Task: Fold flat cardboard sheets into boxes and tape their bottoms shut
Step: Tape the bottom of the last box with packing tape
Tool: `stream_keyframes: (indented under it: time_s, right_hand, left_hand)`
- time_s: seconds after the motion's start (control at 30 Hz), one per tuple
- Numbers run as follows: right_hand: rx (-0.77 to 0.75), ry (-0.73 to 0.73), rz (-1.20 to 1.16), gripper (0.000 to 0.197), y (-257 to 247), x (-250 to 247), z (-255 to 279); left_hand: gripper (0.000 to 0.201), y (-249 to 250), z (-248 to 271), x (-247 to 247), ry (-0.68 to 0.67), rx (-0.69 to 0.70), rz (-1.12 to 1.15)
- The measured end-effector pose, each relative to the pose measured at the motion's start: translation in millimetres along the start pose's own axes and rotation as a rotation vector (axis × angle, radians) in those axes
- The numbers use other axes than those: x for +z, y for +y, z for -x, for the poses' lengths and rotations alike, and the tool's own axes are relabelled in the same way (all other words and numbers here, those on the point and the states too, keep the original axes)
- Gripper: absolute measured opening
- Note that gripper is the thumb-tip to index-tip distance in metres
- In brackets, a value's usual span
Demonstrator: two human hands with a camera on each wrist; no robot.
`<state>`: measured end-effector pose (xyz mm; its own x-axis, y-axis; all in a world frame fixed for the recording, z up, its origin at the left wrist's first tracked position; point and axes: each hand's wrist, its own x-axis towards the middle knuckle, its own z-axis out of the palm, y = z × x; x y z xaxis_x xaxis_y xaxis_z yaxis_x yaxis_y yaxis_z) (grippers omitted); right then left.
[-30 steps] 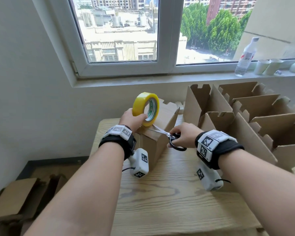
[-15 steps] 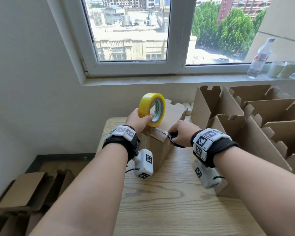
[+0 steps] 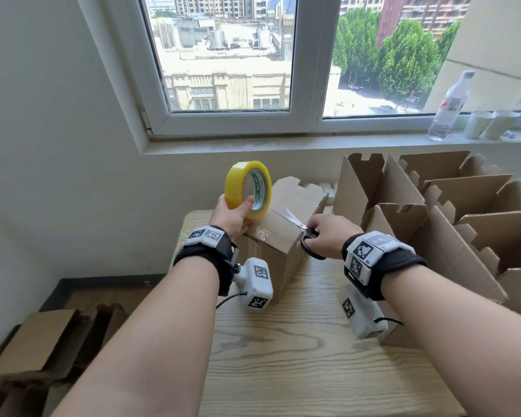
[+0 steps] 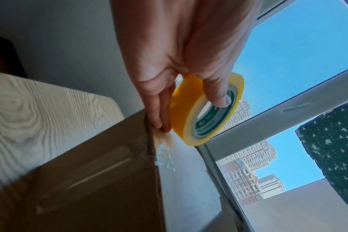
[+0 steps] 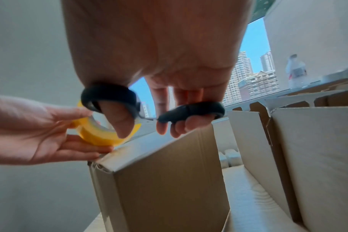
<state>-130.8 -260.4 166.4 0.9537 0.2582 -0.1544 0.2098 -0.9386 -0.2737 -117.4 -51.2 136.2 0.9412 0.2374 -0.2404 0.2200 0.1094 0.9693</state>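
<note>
A folded cardboard box stands on the wooden table with its taped bottom facing up. My left hand grips a yellow tape roll just above the box's left top edge, its lower fingers touching that edge. My right hand holds black-handled scissors, thumb and fingers through the loops, blades parted over the box top and pointing toward the roll. Clear tape runs down the box's side.
Several folded open boxes stand crowded at the right of the table. Flat cardboard sheets lie stacked on the floor at the left. A water bottle and paper cups stand on the windowsill. A wall lies close behind.
The scissors have drawn back to the right from the roll, and their blades have parted. The left hand has lifted the roll slightly off the box edge. The head view has shifted.
</note>
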Motion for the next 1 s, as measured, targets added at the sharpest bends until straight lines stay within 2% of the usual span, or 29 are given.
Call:
stream_keyframes:
  time_s: [0.13, 0.27, 0.43, 0.57, 0.7, 0.83, 1.0]
  right_hand:
    - [0.037, 0.043, -0.028, 0.025, 1, -4, 1]
    - [0.048, 0.067, -0.113, 0.040, -3, -6, 3]
    - [0.032, 0.098, -0.174, 0.044, -15, -9, 6]
    - [-0.030, 0.145, -0.226, 0.036, -35, -9, 13]
    - [-0.136, 0.124, -0.315, 0.025, -64, 4, 22]
    - [-0.225, 0.015, -0.336, 0.019, -93, 34, 27]
    - [-0.242, -0.071, -0.275, 0.019, -111, 73, 33]
  left_hand:
    - [0.021, 1, 4, 2, 0.011, 0.023, 0.047]
    - [0.019, 9, 6, -2, 0.034, 0.094, -0.035]
    - [0.032, 19, 13, -20, 0.077, 0.137, -0.202]
    - [0.034, 17, 19, -50, 0.125, 0.166, -0.490]
    - [0.038, 8, 26, -83, 0.165, 0.076, -0.731]
    - [0.044, -20, 35, -117, 0.276, -0.034, -0.729]
    - [0.043, -64, 50, -145, 0.279, -0.169, -0.734]
